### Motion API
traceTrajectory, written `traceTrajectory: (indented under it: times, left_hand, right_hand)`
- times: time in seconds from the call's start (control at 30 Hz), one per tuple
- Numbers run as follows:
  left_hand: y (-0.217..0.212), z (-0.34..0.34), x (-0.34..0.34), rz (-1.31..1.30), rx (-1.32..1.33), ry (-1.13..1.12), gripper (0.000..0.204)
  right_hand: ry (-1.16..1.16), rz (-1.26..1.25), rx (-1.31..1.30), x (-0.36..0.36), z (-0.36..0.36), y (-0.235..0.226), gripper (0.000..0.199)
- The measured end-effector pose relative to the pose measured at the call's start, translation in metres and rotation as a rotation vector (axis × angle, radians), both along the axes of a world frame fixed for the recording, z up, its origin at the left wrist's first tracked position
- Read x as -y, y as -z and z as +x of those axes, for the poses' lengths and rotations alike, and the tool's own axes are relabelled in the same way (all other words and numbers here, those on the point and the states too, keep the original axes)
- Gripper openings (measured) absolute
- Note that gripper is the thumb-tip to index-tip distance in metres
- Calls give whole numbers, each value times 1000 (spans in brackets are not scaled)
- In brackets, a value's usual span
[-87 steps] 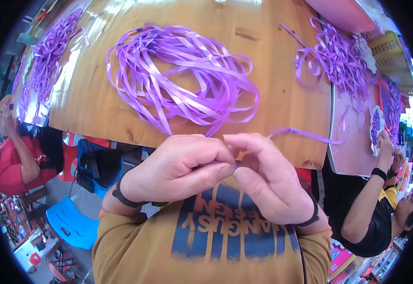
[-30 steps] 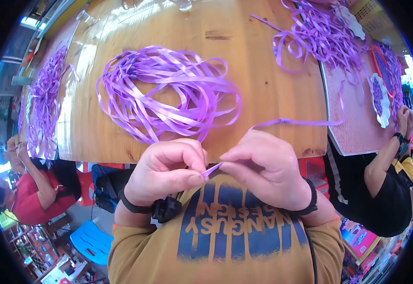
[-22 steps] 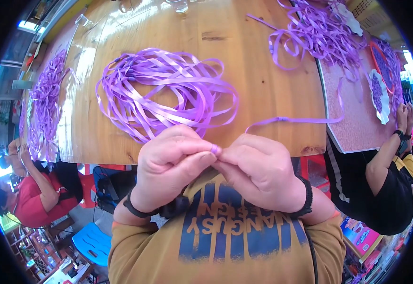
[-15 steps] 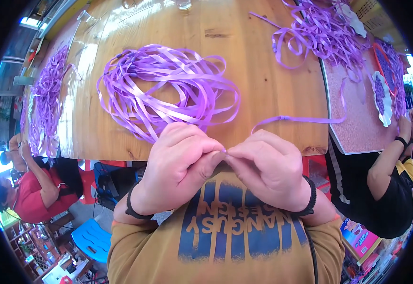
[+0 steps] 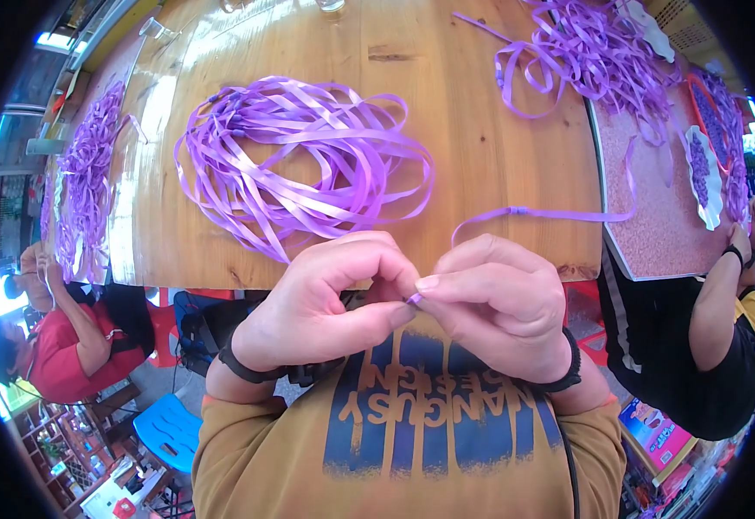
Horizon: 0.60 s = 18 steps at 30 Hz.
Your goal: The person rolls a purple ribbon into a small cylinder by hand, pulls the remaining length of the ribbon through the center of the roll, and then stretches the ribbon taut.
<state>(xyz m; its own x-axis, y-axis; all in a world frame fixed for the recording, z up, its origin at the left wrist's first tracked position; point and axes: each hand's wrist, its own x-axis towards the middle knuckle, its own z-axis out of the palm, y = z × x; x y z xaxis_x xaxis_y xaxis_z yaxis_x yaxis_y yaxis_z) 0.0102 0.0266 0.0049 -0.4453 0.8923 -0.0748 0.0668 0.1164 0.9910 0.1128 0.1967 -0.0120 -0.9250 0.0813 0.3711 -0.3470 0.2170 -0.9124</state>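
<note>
My right hand (image 5: 503, 303) pinches the end of a narrow purple ribbon (image 5: 568, 215) between thumb and index finger. A small bit of purple shows at the fingertips, just above my shirt. My left hand (image 5: 334, 298) meets it there, thumb and forefinger curled around the same bit. From behind my right hand the ribbon runs out over the table edge to the right, with a small darker purple band on it. Beyond my left hand lies a loose looped bundle of purple ribbons (image 5: 308, 143) on the wooden table (image 5: 473, 164).
A tangled heap of purple ribbons (image 5: 598, 65) lies at the far right, another ribbon pile (image 5: 88, 173) at the left. White scalloped dishes and a red-rimmed basket stand on the right-hand table (image 5: 646, 229). People sit on both sides. A blue stool (image 5: 168, 430) stands lower left.
My left fingers have lifted and opened a little around the ribbon end, and the purple bit shows more. Both hands have shifted slightly down. The view has moved a little.
</note>
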Motion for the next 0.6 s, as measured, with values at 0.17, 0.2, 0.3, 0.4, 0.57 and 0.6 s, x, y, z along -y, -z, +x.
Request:
traceTrajectory:
  times: [0.17,0.2,0.3,0.4,0.57,0.6]
  left_hand:
    - [8,0,-4,-1,1,47,8]
    - [9,-1,-4,-12,64,93,10]
    - [10,-4,-7,-44,210,170,11]
    - [14,-3,-8,-59,425,198,11]
    - [11,-3,-10,-100,804,178,9]
    - [10,-3,-12,-104,876,190,10]
  right_hand:
    - [-17,-14,-29,-2,0,4,19]
    - [-25,-25,-27,-3,1,4,20]
    - [-63,-54,2,-6,1,4,21]
    - [-86,-65,-28,-7,1,9,21]
    - [-43,5,-69,-6,4,7,23]
    - [9,66,-105,-5,6,7,23]
